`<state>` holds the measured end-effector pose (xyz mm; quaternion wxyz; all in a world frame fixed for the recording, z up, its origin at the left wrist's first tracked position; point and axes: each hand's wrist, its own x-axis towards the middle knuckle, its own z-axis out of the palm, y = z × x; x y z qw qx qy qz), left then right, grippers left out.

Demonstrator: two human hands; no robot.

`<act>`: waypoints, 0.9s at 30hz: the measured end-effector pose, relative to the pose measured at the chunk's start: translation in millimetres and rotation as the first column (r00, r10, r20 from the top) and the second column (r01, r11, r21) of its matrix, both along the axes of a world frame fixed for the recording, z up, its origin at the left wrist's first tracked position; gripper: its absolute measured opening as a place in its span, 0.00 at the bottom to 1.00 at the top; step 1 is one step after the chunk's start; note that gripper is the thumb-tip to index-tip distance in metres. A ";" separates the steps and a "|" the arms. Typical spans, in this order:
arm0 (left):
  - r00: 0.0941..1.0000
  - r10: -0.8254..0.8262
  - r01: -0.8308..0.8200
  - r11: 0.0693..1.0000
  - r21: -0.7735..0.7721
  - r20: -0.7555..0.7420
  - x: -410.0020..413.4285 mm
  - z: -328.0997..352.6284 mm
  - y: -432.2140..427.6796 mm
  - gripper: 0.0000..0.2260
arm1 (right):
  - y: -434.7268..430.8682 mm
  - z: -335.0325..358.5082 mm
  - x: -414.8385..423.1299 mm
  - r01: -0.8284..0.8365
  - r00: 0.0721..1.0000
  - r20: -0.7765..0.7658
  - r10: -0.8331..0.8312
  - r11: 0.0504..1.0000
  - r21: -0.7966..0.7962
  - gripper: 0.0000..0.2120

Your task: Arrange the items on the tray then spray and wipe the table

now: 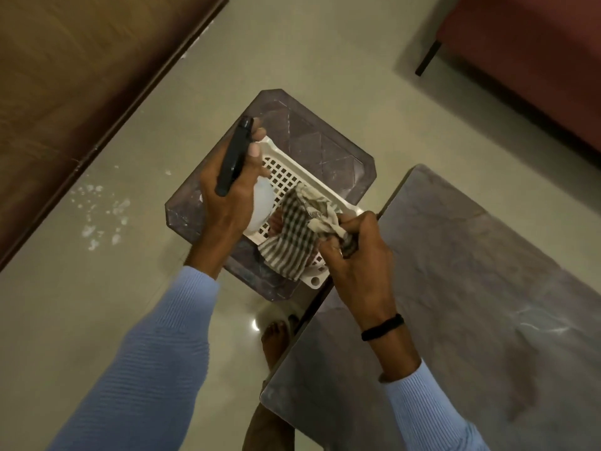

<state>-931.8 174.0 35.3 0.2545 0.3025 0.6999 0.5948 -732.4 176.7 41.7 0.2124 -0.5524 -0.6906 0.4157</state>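
Right, you're standing at the big grey table [471, 288], its top lying along your right side. Just beyond its corner the small dark side table [318, 141] is carrying the white lattice tray [276, 148], which is sitting across its near half and reaching the big table's edge. The checked cloth [292, 236] is draping over the tray's near end; your right hand [354, 255] is bunching one end of it in a closed fist, above the tray's rim. Your left hand [227, 196] is wrapping tight round the spray bottle [234, 157], holding it over the tray's left side, black nozzle pointing away from you.
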 end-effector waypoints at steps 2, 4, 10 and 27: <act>1.000 -0.002 0.002 1.000 0.028 -0.025 5.6 7.1 -9.7 0.14 | -4.0 1.8 11.0 -0.037 0.999 -0.023 0.037 0.999 -0.005 0.10; 0.999 -0.003 0.004 1.000 0.026 -0.034 12.7 9.5 -20.3 0.13 | -10.1 -4.8 15.3 -0.128 0.991 -0.026 0.127 0.991 -0.027 0.07; 0.999 0.037 -0.038 0.999 -0.038 -0.027 33.4 5.3 -48.5 0.13 | -13.3 -39.5 -0.7 -0.392 0.907 0.116 0.404 0.913 -0.113 0.10; 0.995 0.089 -0.084 0.991 -0.106 0.043 26.8 3.1 -65.5 0.12 | 64.7 -79.1 -54.6 -0.463 0.701 0.629 0.335 0.885 0.046 0.18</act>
